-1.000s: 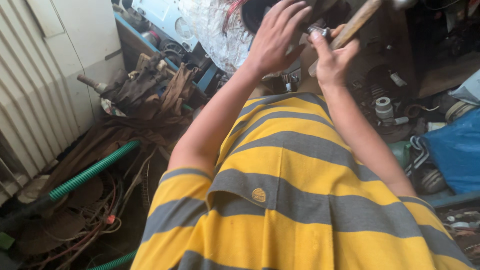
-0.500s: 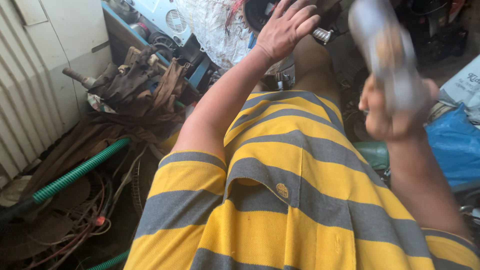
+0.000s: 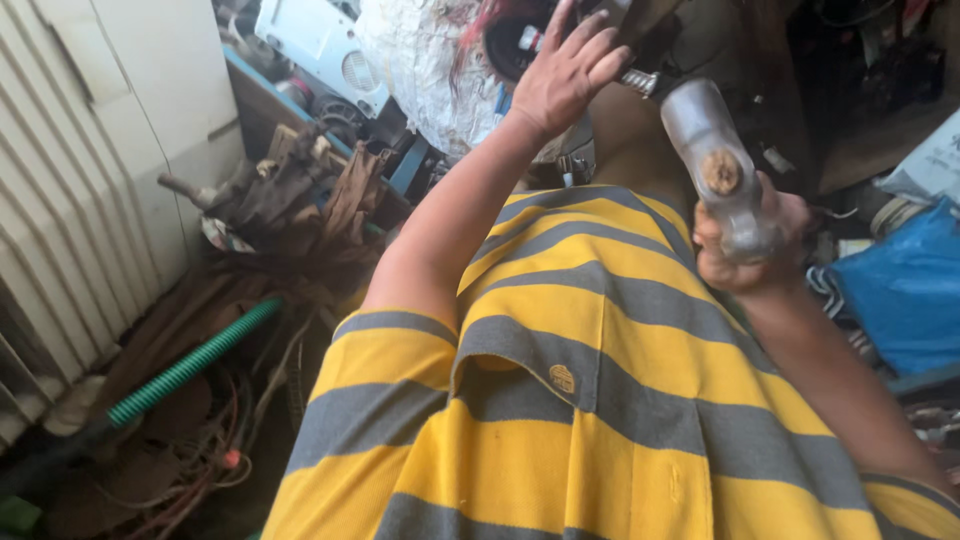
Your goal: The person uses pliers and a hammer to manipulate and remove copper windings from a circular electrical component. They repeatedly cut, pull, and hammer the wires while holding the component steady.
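Green ribbed hose (image 3: 190, 362) near tangled wires (image 3: 200, 465); white corrugated panel (image 3: 60, 230) at left; blue bag (image 3: 905, 290) at right.

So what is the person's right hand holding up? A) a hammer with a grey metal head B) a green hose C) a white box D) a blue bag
A: the right hand grips the hammer with a grey metal head, raised above the yellow and grey striped shirt, while the left hand reaches forward with its fingers spread.
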A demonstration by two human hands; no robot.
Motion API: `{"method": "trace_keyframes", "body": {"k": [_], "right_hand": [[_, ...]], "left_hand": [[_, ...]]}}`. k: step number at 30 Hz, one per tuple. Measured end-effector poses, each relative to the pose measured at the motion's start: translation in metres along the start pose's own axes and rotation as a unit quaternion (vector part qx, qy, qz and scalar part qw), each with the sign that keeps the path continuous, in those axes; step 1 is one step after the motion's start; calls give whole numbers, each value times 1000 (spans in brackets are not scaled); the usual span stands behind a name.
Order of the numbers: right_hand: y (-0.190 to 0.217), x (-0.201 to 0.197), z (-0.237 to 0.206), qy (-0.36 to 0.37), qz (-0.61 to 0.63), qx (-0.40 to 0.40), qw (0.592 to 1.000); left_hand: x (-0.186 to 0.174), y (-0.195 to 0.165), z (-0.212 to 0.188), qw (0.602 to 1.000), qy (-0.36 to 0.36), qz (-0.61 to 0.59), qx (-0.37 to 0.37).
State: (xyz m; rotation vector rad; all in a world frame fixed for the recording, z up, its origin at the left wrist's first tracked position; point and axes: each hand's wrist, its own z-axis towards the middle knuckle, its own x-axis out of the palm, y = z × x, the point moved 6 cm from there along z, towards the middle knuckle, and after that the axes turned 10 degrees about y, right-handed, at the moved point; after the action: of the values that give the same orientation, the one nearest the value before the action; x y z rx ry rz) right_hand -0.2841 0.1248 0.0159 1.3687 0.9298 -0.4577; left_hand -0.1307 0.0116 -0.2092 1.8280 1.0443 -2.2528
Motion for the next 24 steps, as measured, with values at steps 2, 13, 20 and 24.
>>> {"method": "trace_keyframes", "body": {"k": [2,13,20,24], "right_hand": [[-12,13,8,-19,63,80,995],[-27,26,-25,-47,98,135,985],[-38,63,-38,-45,145,159,975],[-51,75,-55,-86,293,201,931]], "left_hand": [[-1,-1,0,1000,-2,-20,-2],[-17,-14,8,999,22,24,-24],[-9,-14,8,995,47,69,-46],[-4,-17,5,998,17,50,-35]]}}
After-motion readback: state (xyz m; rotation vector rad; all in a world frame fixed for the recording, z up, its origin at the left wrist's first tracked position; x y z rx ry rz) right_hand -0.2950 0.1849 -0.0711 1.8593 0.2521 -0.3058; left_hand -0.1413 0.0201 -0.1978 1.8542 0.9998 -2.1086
